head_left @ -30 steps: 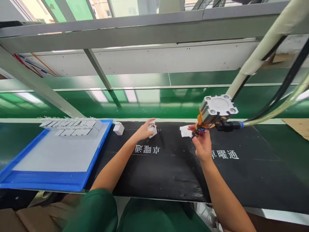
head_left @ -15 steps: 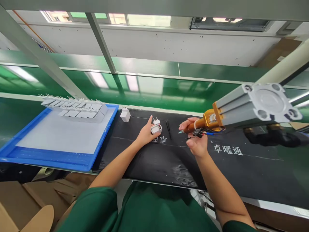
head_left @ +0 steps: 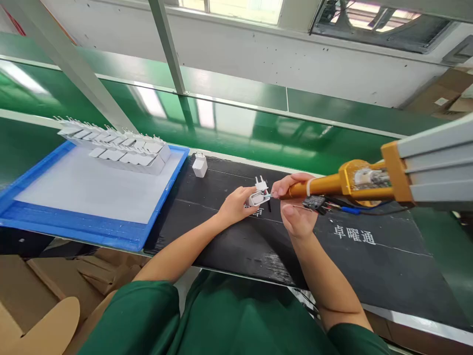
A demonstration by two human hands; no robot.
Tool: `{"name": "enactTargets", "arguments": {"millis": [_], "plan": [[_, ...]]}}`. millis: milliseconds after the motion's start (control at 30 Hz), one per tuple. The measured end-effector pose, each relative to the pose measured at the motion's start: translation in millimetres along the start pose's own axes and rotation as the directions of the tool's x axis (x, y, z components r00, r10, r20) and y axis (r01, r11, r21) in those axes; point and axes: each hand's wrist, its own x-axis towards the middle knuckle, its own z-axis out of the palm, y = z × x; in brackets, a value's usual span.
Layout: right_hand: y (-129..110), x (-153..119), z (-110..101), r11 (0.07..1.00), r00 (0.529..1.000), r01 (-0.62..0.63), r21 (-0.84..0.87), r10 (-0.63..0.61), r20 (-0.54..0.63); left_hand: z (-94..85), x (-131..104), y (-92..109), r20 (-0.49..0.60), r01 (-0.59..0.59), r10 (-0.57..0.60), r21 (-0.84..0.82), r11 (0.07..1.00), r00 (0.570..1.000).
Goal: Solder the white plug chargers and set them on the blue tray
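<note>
Between the fingers of my left hand (head_left: 236, 204) is a white plug adapter housing (head_left: 257, 198), open on top, with a two-pin plug piece (head_left: 261, 185) at its far edge. My right hand (head_left: 299, 204) is closed around the front of an orange and silver pneumatic glue dispenser (head_left: 328, 186). The dispenser's thin tip meets or hovers just over the housing's right side; contact is too small to tell. A small black switch with wires (head_left: 316, 203) hangs under the dispenser. Dark tweezers (head_left: 269, 204) lie mostly hidden behind the housing.
One white adapter (head_left: 200, 165) stands upright on the black mat (head_left: 236, 256). At the left, a blue tray (head_left: 144, 234) lined with white holds rows of white adapters (head_left: 121, 148), pins up. A grey post (head_left: 170, 54) rises behind the bench; cardboard (head_left: 33, 291) lies below left.
My right hand has brought the dispenser left, its tip now at the housing. My left hand has shifted slightly right with the housing. The head view has tilted and moved.
</note>
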Motion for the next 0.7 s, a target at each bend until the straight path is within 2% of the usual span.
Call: {"name": "enactTargets", "arguments": {"millis": [100, 200, 433, 700], "plan": [[1.2, 1.1, -0.7, 1.0, 1.0, 0.005, 0.022, -0.005, -0.003, -1.3, -1.5, -0.3, -0.099, -0.067, 0.064, -0.024, 0.997, 0.993], [0.9, 2.4, -2.0, 0.999, 1.0, 0.0, 0.041, 0.001, -0.008, -3.4, -1.9, 0.1, -0.128, -0.083, 0.078, -0.036, 0.996, 0.989], [0.8, 6.4, -2.3, 0.996, 0.999, 0.009, 0.088, -0.006, -0.043, -6.4, -3.5, 3.8, -0.138, -0.131, 0.12, -0.075, 0.989, 0.983], [2.7, 5.6, -4.3, 0.998, 0.999, 0.035, 0.051, -0.034, -0.013, -8.9, -3.1, 6.2, -0.108, -0.1, 0.09, -0.092, 0.991, 0.99]]}}
